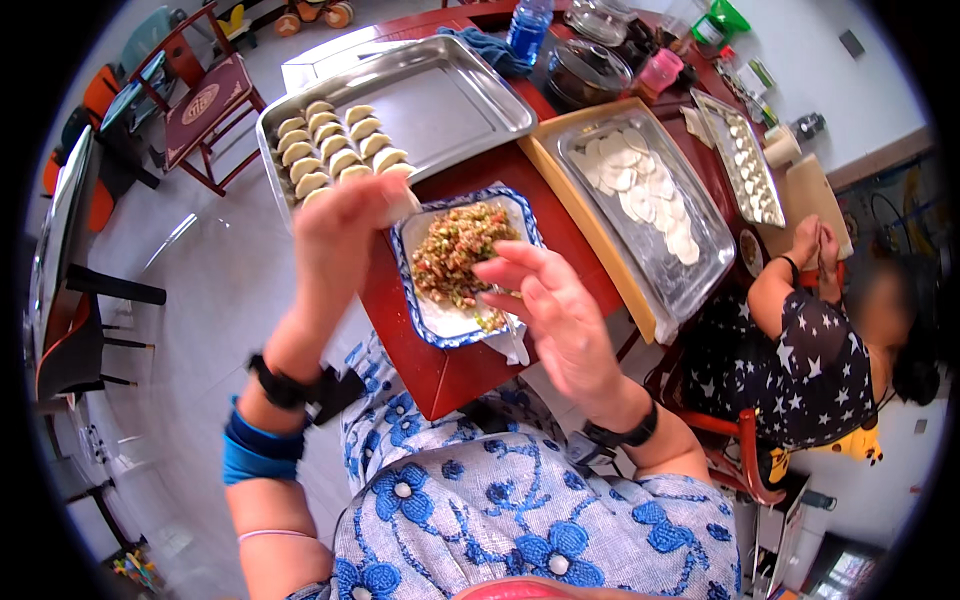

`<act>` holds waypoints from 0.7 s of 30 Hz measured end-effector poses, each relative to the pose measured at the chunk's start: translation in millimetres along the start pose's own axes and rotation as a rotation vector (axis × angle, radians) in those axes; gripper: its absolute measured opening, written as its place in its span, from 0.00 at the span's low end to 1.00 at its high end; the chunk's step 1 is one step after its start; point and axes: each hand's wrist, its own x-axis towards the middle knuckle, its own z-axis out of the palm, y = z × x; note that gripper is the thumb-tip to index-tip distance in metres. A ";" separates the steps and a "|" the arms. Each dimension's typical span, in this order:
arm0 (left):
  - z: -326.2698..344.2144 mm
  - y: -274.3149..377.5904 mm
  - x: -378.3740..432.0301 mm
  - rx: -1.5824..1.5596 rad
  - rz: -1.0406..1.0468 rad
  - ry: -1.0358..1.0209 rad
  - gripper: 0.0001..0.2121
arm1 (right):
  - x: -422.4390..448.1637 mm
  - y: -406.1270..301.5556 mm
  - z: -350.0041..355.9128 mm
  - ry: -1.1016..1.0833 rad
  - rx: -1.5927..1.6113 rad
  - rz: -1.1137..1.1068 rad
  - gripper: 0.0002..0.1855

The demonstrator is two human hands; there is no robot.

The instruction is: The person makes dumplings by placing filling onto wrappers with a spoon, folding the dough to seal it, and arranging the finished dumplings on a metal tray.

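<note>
My left hand [349, 217] is blurred over the near corner of a steel tray [457, 97] that holds rows of folded dumplings [330, 142]. A pale dumpling [401, 208] shows at its fingertips; the grip itself is partly hidden. My right hand [559, 315] is raised with fingers apart beside a blue-and-white square dish [442, 335] of chopped filling [461, 247]. Behind its fingers, the handle of a metal utensil [516, 330] leans over the dish's near rim. To the right, round dough wrappers [637, 184] lie in another steel tray [694, 292].
The red wooden table [427, 375] has its corner close before me. A long wooden box edge [592, 247] borders the wrapper tray. A glass-lidded pot [589, 71] and a blue bottle [531, 34] stand behind. At right, a co-worker [795, 352] sits near a smaller dumpling tray [742, 161].
</note>
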 end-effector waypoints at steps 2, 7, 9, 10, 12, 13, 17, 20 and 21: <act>-30.5 -22.6 56.4 -0.087 -0.294 0.038 0.09 | -4.5 -14.6 -19.8 -0.047 -0.065 0.028 0.22; -76.5 -90.8 163.2 -0.052 -0.436 0.031 0.10 | -9.9 -40.9 -58.9 -0.006 -0.182 0.149 0.14; -76.9 -114.0 188.4 0.062 -0.458 0.057 0.08 | -7.8 -48.5 -70.0 0.031 -0.209 0.191 0.14; -76.9 -123.8 197.8 0.152 -0.432 0.037 0.08 | -5.6 -51.3 -75.3 0.056 -0.224 0.213 0.13; -72.3 -141.2 211.2 0.394 -0.361 0.033 0.07 | -0.2 -54.8 -86.4 0.087 -0.252 0.235 0.13; -69.5 -148.5 216.2 0.531 -0.314 0.024 0.06 | 2.6 -56.0 -91.9 0.110 -0.267 0.254 0.13; -60.9 -171.3 226.3 0.707 -0.260 0.082 0.06 | 17.5 -56.2 -110.6 0.142 -0.270 0.270 0.13; -59.8 -185.8 230.6 0.712 -0.237 0.077 0.06 | 28.7 -58.3 -117.2 0.146 -0.302 0.293 0.13; -60.5 -191.0 232.2 0.716 -0.211 0.081 0.06 | 32.3 -59.4 -118.2 0.148 -0.316 0.298 0.13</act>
